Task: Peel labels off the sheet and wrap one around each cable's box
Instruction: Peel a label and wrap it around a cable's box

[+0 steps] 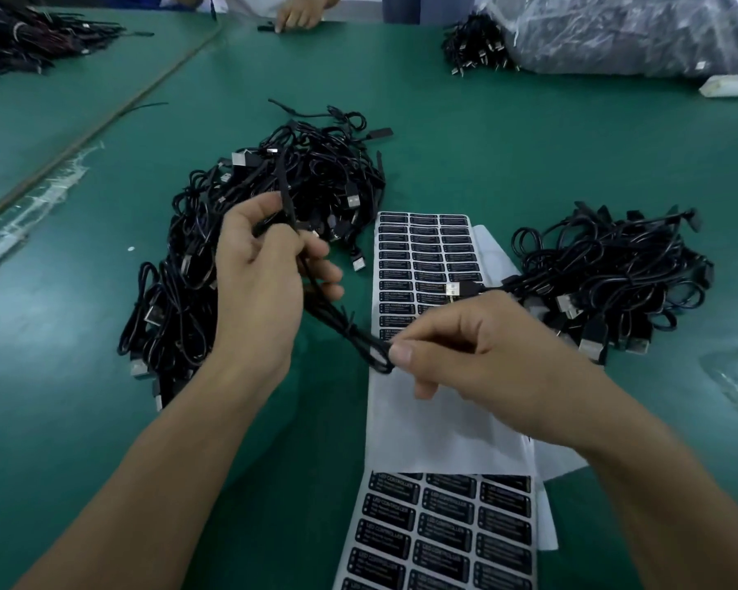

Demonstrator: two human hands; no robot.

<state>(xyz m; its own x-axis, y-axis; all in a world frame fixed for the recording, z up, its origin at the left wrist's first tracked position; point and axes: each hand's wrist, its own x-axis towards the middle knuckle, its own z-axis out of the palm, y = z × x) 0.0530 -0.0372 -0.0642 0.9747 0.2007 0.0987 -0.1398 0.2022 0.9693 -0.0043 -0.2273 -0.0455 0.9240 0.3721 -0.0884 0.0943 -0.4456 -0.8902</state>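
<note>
Left hand (pixel 261 283): grips the cable (pixel 331 315);
Right hand (pixel 491 355): pinches the same cable's loop;
Plastic bag (pixel 640 31): dark cables inside

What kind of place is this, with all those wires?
Probably a factory assembly bench: heaps of identical black cables on a green table, sheets of matching labels, and another person's hand opposite.

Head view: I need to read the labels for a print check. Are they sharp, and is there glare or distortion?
In the head view the near label sheet shows only its LED CONTROLLER headings legibly, small print blurred; soft glare on the plastic bag; wide-lens stretch at the edges.
</note>
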